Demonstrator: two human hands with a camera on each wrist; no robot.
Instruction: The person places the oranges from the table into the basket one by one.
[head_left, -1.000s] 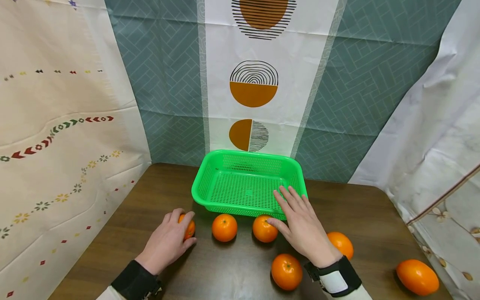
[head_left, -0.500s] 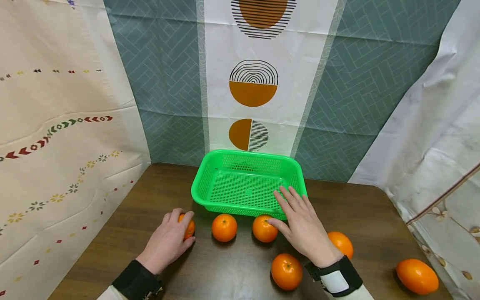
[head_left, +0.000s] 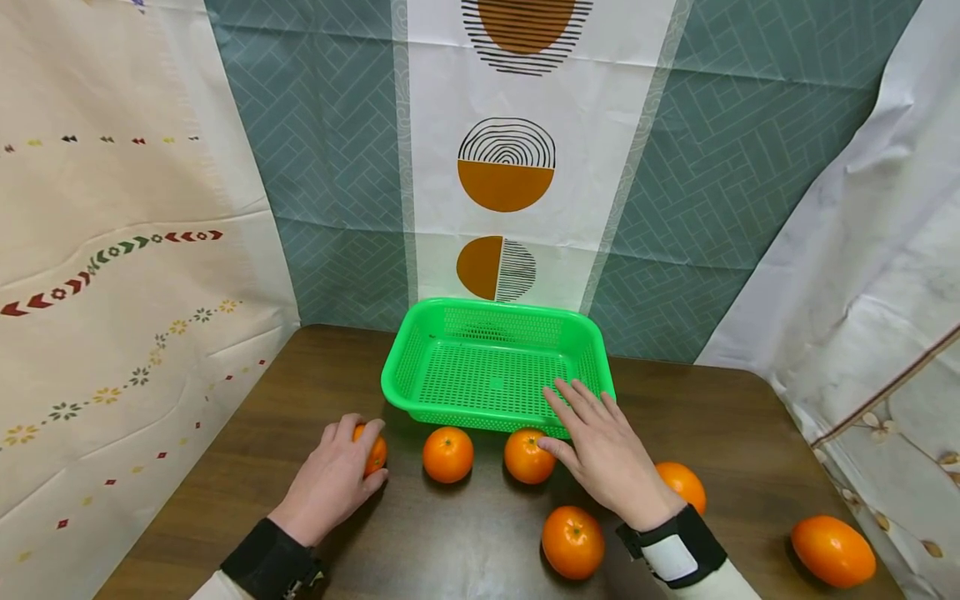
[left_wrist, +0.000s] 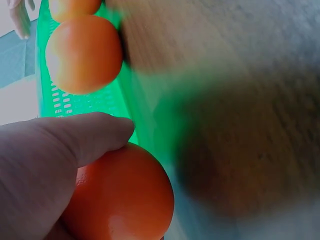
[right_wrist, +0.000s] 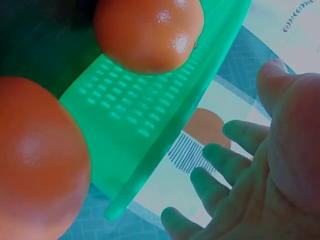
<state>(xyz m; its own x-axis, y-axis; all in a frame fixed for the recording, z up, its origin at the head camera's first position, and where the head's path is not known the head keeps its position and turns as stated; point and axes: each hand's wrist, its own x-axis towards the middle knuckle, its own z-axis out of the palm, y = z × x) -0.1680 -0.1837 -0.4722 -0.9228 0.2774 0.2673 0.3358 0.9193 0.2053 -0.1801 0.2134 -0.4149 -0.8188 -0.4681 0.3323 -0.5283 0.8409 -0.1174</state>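
Note:
My left hand [head_left: 330,479] grips an orange [head_left: 371,450] on the table, left of the green basket's front corner. The left wrist view shows that orange [left_wrist: 125,195] close up, thumb against its side. Over the right front rim of the green plastic basket [head_left: 480,421], my right hand [head_left: 603,454] is spread with straight fingers and holds nothing. Its thumb overlaps an orange [head_left: 525,456] in the head view. Another orange [head_left: 447,455] sits between the hands, in front of the basket. In the right wrist view the right hand [right_wrist: 240,190] is apart from the fruit.
Nearer me lies an orange [head_left: 573,542]; another [head_left: 682,486] is partly hidden behind the right wrist. A longer orange fruit [head_left: 832,552] lies at the right edge of the wooden table [head_left: 255,450]. Patterned cloths [head_left: 337,167] hang behind and beside the table.
My right hand has shifted very slightly toward me. The left hand stays on its orange, and the fruit and basket hold their places; the head view drifts a little.

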